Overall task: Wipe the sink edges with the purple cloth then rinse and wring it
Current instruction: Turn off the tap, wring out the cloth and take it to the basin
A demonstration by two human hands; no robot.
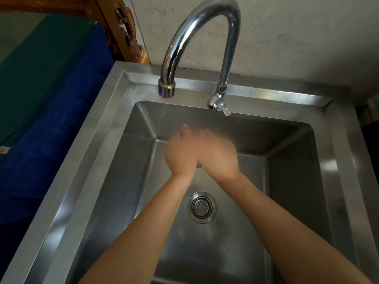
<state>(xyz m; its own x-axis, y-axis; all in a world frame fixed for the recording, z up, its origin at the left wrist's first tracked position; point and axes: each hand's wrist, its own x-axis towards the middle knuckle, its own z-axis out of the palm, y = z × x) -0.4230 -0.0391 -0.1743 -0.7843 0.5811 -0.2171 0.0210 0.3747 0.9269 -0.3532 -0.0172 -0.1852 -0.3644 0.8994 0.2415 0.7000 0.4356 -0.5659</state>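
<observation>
Head view: both bare forearms reach forward over the sink (114,124), converging above the drain (202,207). Left hand (180,154) and right hand (218,154) are pressed together, palms touching and fingers pointing away, beneath the faucet (196,23) spout. Motion blur hides the fingers' spread. The purple cloth cannot be seen; whether the hands enclose it is unclear.

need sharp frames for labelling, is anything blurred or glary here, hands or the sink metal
Head view: both hands, left hand and right hand, are smeared by motion blur, pressed together over the basin; no purple cloth can be made out. The faucet and drain are sharp. Soft glare streaks the sink rim, and wide-angle distortion bends its edges.
</observation>
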